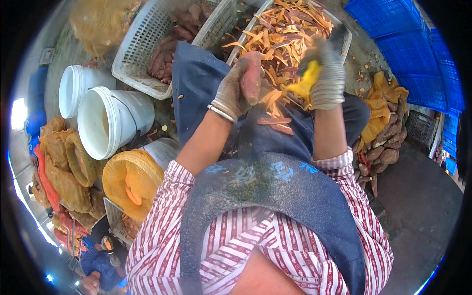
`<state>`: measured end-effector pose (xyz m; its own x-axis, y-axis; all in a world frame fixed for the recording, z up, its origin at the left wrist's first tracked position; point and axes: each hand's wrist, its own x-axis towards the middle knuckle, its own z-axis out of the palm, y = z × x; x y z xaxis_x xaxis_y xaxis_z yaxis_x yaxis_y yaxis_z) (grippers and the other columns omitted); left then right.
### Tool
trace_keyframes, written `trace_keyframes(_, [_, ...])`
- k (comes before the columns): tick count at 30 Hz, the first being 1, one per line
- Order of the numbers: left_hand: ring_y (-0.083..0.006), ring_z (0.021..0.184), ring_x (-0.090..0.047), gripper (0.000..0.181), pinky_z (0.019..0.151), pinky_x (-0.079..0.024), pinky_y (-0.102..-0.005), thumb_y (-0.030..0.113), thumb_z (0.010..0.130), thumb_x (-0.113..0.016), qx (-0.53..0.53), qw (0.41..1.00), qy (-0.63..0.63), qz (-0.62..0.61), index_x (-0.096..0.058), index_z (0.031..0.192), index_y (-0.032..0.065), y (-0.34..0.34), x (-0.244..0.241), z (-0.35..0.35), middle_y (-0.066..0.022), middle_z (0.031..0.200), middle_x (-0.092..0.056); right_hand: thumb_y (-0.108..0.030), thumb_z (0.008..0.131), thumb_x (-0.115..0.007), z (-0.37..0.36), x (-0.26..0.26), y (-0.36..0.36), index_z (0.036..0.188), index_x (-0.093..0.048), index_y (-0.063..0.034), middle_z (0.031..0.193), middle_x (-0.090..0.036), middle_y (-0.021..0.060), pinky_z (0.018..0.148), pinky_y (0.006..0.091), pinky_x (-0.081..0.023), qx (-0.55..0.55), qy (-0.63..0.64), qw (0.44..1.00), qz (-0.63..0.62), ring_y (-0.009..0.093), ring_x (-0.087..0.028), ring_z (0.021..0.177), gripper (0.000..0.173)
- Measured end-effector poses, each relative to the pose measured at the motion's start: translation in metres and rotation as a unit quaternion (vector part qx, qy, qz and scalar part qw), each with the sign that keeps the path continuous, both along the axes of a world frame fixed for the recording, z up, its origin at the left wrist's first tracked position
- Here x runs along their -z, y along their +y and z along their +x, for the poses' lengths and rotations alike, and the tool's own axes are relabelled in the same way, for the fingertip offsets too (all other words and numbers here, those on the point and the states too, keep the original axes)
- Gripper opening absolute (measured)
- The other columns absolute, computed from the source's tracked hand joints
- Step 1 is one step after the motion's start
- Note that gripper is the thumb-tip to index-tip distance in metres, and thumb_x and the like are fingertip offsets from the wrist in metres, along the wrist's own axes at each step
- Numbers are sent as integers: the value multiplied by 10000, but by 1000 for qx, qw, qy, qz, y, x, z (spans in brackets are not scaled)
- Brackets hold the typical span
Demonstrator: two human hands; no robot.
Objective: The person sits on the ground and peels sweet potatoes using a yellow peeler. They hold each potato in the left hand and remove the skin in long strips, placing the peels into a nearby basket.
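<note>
My left hand [226,92], in a grey knit glove, grips a whole sweet potato [251,79] with reddish skin. My right hand [329,83], gloved too and blurred, is closed around a yellow-handled tool [309,83], which looks like a peeler; its working end is too blurred to make out. Just beyond both hands, a pale plastic crate [347,46] is heaped with orange and reddish peelings [284,33]. Some loose strips of peel [274,123] lie on the dark blue apron [199,81] over my lap.
Unpeeled sweet potatoes sit in a white crate [129,55] at the upper left. Two white buckets [143,114] and a mesh-lined container [121,166] stand left. Sweet potatoes [387,155] spill from a mesh sack at right, below stacked blue crates [402,48]. Another person [101,263] is lower left.
</note>
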<state>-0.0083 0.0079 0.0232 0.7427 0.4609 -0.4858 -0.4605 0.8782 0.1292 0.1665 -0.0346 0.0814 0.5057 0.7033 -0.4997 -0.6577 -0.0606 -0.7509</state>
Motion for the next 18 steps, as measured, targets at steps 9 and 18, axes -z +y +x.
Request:
trace_keyframes(9, [-182,799,-545,376,664,-479,-315,391,854,-379,41,977,92,187,-467,1059,88,-12,-2,9,-68,932,-544,-191,749,-563,-21,30,42,765,-501,-54,569,-505,42,392,294,-401,-37,141,975,169,162,-471,429,151])
trace_keyframes(18, [-141,861,-490,378,783,-404,-298,386,816,-465,-7,987,-140,-83,-471,1077,113,-1,-9,2,-33,954,-530,-195,728,-573,100,37,42,774,-499,-31,601,-538,71,386,279,-422,111,-372,922,3,149,-499,441,186])
